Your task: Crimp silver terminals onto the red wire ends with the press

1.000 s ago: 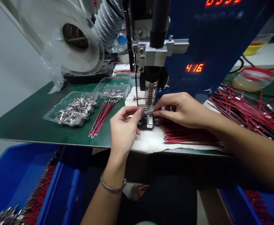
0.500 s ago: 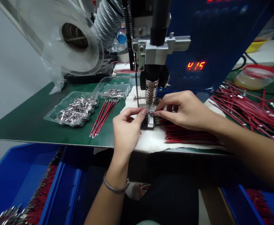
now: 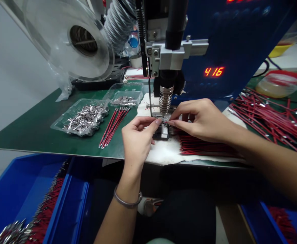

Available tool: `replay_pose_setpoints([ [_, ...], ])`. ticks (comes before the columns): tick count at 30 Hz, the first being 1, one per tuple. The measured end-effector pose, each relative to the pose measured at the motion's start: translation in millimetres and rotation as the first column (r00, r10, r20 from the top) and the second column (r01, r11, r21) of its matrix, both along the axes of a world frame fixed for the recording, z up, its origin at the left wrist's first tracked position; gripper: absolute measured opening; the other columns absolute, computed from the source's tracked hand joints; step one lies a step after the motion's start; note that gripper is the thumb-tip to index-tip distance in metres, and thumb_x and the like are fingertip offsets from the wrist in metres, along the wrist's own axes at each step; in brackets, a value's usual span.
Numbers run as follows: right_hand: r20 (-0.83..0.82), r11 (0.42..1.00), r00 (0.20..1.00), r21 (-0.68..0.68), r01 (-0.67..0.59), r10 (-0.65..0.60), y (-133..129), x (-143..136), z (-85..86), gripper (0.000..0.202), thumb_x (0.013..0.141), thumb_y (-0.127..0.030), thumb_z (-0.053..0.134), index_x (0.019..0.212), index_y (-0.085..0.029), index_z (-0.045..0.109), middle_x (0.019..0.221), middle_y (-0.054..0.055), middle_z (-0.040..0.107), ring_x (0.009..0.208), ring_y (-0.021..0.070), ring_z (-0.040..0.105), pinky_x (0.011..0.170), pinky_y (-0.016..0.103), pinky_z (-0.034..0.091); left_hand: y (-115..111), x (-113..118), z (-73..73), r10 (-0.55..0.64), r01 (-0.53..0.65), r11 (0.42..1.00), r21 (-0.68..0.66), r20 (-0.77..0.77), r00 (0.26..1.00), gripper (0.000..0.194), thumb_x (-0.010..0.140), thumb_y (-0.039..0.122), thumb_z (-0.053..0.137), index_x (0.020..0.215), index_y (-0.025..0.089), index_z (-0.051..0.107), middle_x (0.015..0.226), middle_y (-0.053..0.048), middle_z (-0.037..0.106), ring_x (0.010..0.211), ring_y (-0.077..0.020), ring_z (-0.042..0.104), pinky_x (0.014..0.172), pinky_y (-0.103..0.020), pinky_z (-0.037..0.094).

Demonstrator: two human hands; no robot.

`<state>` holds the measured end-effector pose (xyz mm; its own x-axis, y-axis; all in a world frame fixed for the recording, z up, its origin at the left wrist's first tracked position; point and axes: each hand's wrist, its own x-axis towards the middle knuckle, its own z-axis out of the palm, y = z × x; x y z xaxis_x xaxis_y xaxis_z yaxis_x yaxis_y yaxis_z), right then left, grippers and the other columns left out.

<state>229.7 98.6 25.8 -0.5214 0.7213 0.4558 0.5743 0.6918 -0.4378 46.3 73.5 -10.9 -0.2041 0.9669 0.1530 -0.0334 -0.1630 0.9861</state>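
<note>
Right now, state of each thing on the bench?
left hand: fingertips pinched at the small metal block under the press head
right hand: pinching a red wire at the same spot
metal block: on the white cloth, under the head
red display: lit, reads 416
clear tray: open, holds metal terminals
wire bundle: lying loose on the green mat
clear reel: mounted, tilted

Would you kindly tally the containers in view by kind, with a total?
Clear plastic trays of metal terminals: 2
Blue bins: 2
Lidded tub with red rim: 1
Yellow bowl: 1
Total: 6
</note>
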Motion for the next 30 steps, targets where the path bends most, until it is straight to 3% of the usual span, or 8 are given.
replay_pose_setpoints([
  [20, -0.006, 1.000, 1.000, 0.019, 0.011, -0.011, 0.5, -0.8, -1.5, 0.010, 0.084, -0.021, 0.065, 0.081, -0.016, 0.073, 0.076, 0.001, 0.070, 0.066, 0.0096, 0.059, 0.062, 0.022, 0.041, -1.9, 0.8, 3.0, 0.031, -0.032, 0.999, -0.019, -0.037, 0.999, 0.026, 0.068, 0.036, 0.082, 0.074, 0.013, 0.070, 0.057, 0.000, 0.061, 0.039, -0.0050, 0.045, 0.035, -0.017, 0.033],
  [30, -0.007, 0.998, 0.998, -0.008, 0.064, -0.064, -4.7, -2.7, 0.7, 0.010, 0.083, -0.021, 0.065, 0.083, -0.016, 0.074, 0.077, 0.002, 0.071, 0.062, 0.0111, 0.058, 0.058, 0.024, 0.041, -1.2, -0.5, 1.4, 0.031, -0.032, 0.999, -0.025, -0.044, 0.999, 0.025, 0.069, 0.035, 0.082, 0.073, 0.013, 0.072, 0.062, -0.002, 0.065, 0.039, -0.0048, 0.045, 0.035, -0.017, 0.032],
])
